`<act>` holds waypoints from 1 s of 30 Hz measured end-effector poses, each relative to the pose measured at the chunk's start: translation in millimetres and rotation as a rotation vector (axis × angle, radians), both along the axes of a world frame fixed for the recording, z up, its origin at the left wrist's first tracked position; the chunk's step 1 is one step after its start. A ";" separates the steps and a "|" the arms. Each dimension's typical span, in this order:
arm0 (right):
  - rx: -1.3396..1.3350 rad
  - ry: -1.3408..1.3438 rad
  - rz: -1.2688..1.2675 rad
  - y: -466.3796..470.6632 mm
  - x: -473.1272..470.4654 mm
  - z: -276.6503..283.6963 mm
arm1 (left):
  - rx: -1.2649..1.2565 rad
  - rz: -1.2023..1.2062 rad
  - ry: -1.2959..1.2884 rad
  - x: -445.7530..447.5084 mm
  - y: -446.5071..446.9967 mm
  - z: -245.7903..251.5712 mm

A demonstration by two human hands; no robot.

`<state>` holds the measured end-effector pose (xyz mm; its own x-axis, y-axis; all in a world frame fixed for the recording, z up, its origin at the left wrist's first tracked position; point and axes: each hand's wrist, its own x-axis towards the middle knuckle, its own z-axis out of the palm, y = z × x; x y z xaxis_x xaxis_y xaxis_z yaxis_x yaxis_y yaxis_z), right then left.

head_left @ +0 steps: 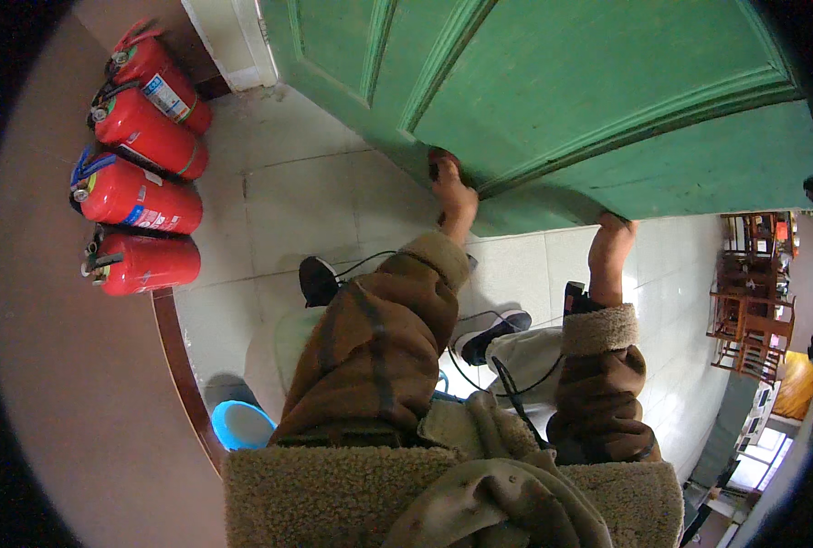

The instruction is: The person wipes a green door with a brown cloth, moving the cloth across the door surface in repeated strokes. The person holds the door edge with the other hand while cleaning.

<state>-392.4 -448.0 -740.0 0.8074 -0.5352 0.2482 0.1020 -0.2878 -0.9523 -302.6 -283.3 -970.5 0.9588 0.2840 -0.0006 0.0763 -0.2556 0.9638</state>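
Observation:
A green panelled door fills the upper part of the view and stands ajar over the tiled floor. My left hand reaches to its lower part near the corner. In it is a small dark reddish object, held against the door's face; its exact kind is unclear. Farther right, my right hand is at the door's free edge, with its fingertips partly hidden there. A dark band sits at the right wrist.
Several red fire extinguishers stand along the wall at left. Below them is a blue plastic bucket. Dark cords hang near my shoes. Wooden chairs stand at far right. A white door frame meets the door at the top.

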 end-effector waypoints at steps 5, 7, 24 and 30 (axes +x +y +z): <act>0.067 -0.042 -0.003 -1.7 1.0 -4.2 | 0.273 -0.009 0.018 38.9 55.0 -16.3; -0.094 -0.023 0.007 -0.9 -2.0 -3.0 | 0.275 -0.033 0.015 39.5 62.4 -17.0; 0.008 -0.002 0.041 -3.0 -2.6 -1.2 | 0.164 0.027 -0.046 -0.3 0.6 -24.2; 0.006 -0.053 0.026 1.9 -3.0 -2.1 | 0.232 -0.028 0.018 35.2 59.0 -13.2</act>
<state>-395.4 -446.1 -742.1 0.8068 -0.5158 0.2881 0.1601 -0.2785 -0.9470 -267.4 -224.3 -983.7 0.9667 0.2520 0.0449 0.0825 -0.4727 0.8773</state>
